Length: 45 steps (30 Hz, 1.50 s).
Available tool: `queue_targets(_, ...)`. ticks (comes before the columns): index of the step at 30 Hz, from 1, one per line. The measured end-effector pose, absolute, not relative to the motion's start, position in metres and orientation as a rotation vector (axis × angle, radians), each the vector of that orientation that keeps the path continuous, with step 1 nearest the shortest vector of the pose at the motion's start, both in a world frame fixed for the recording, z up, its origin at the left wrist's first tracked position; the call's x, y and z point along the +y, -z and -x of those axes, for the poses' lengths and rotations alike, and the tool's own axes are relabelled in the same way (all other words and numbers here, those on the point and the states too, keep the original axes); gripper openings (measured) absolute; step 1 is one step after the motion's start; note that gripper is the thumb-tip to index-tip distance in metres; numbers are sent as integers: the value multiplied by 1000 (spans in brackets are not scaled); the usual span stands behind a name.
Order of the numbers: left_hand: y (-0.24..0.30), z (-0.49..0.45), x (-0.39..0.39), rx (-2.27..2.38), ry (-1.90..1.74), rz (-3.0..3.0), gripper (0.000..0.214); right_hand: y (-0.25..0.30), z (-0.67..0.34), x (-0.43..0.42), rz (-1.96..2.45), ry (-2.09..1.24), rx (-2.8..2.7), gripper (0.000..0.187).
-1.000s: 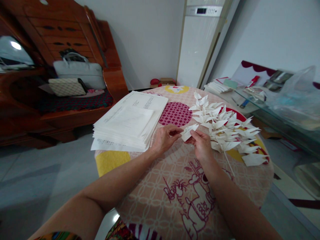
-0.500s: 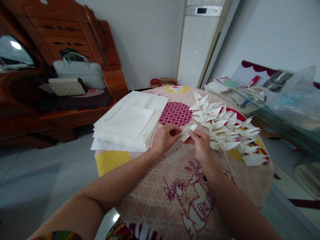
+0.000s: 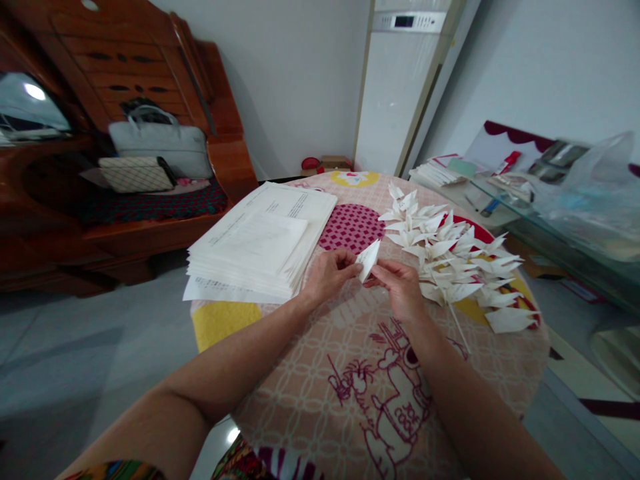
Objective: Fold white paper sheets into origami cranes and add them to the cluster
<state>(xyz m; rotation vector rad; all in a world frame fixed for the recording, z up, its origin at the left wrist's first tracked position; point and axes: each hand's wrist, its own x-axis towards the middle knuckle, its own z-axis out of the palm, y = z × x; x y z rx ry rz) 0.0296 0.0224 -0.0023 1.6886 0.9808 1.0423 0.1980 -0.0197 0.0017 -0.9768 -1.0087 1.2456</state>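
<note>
Above the middle of the round table, a small folded piece of white paper stands up to a point between my two hands. My left hand pinches its left edge between thumb and fingers. The right edge is gripped by my right hand, whose fingers partly hide the lower part of the paper. Just to the right of my right hand lies a cluster of folded white paper cranes. To the left of my left hand sits a thick stack of white paper sheets, with smaller sheets on top and some print showing.
A patterned pink cloth covers the table. At the right stands a glass shelf with a plastic bag and papers. A wooden bench holding a grey bag is at the left.
The folded paper has been turned more upright and shifted slightly left between my fingers. My right hand has moved a little left, closer to my left hand.
</note>
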Motion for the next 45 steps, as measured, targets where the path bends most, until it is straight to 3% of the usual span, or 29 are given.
queue_targets(9, 1, -31, 19, 987, -1018, -1744, 26, 2, -197, -18, 1019, -1184, -1048, 26)
queue_targets(23, 2, -29, 24, 815, -981, -1639, 43, 3, -195, -20, 1045, -1105, -989, 20)
queue_targets(37, 3, -31, 21, 884, -984, -1658, 17, 7, -192, -18, 1078, -1038, -1028, 18)
queue_targets(45, -1, -30, 19, 860, -1006, -1701, 12, 5, -194, -18, 1106, -1136, -1007, 38)
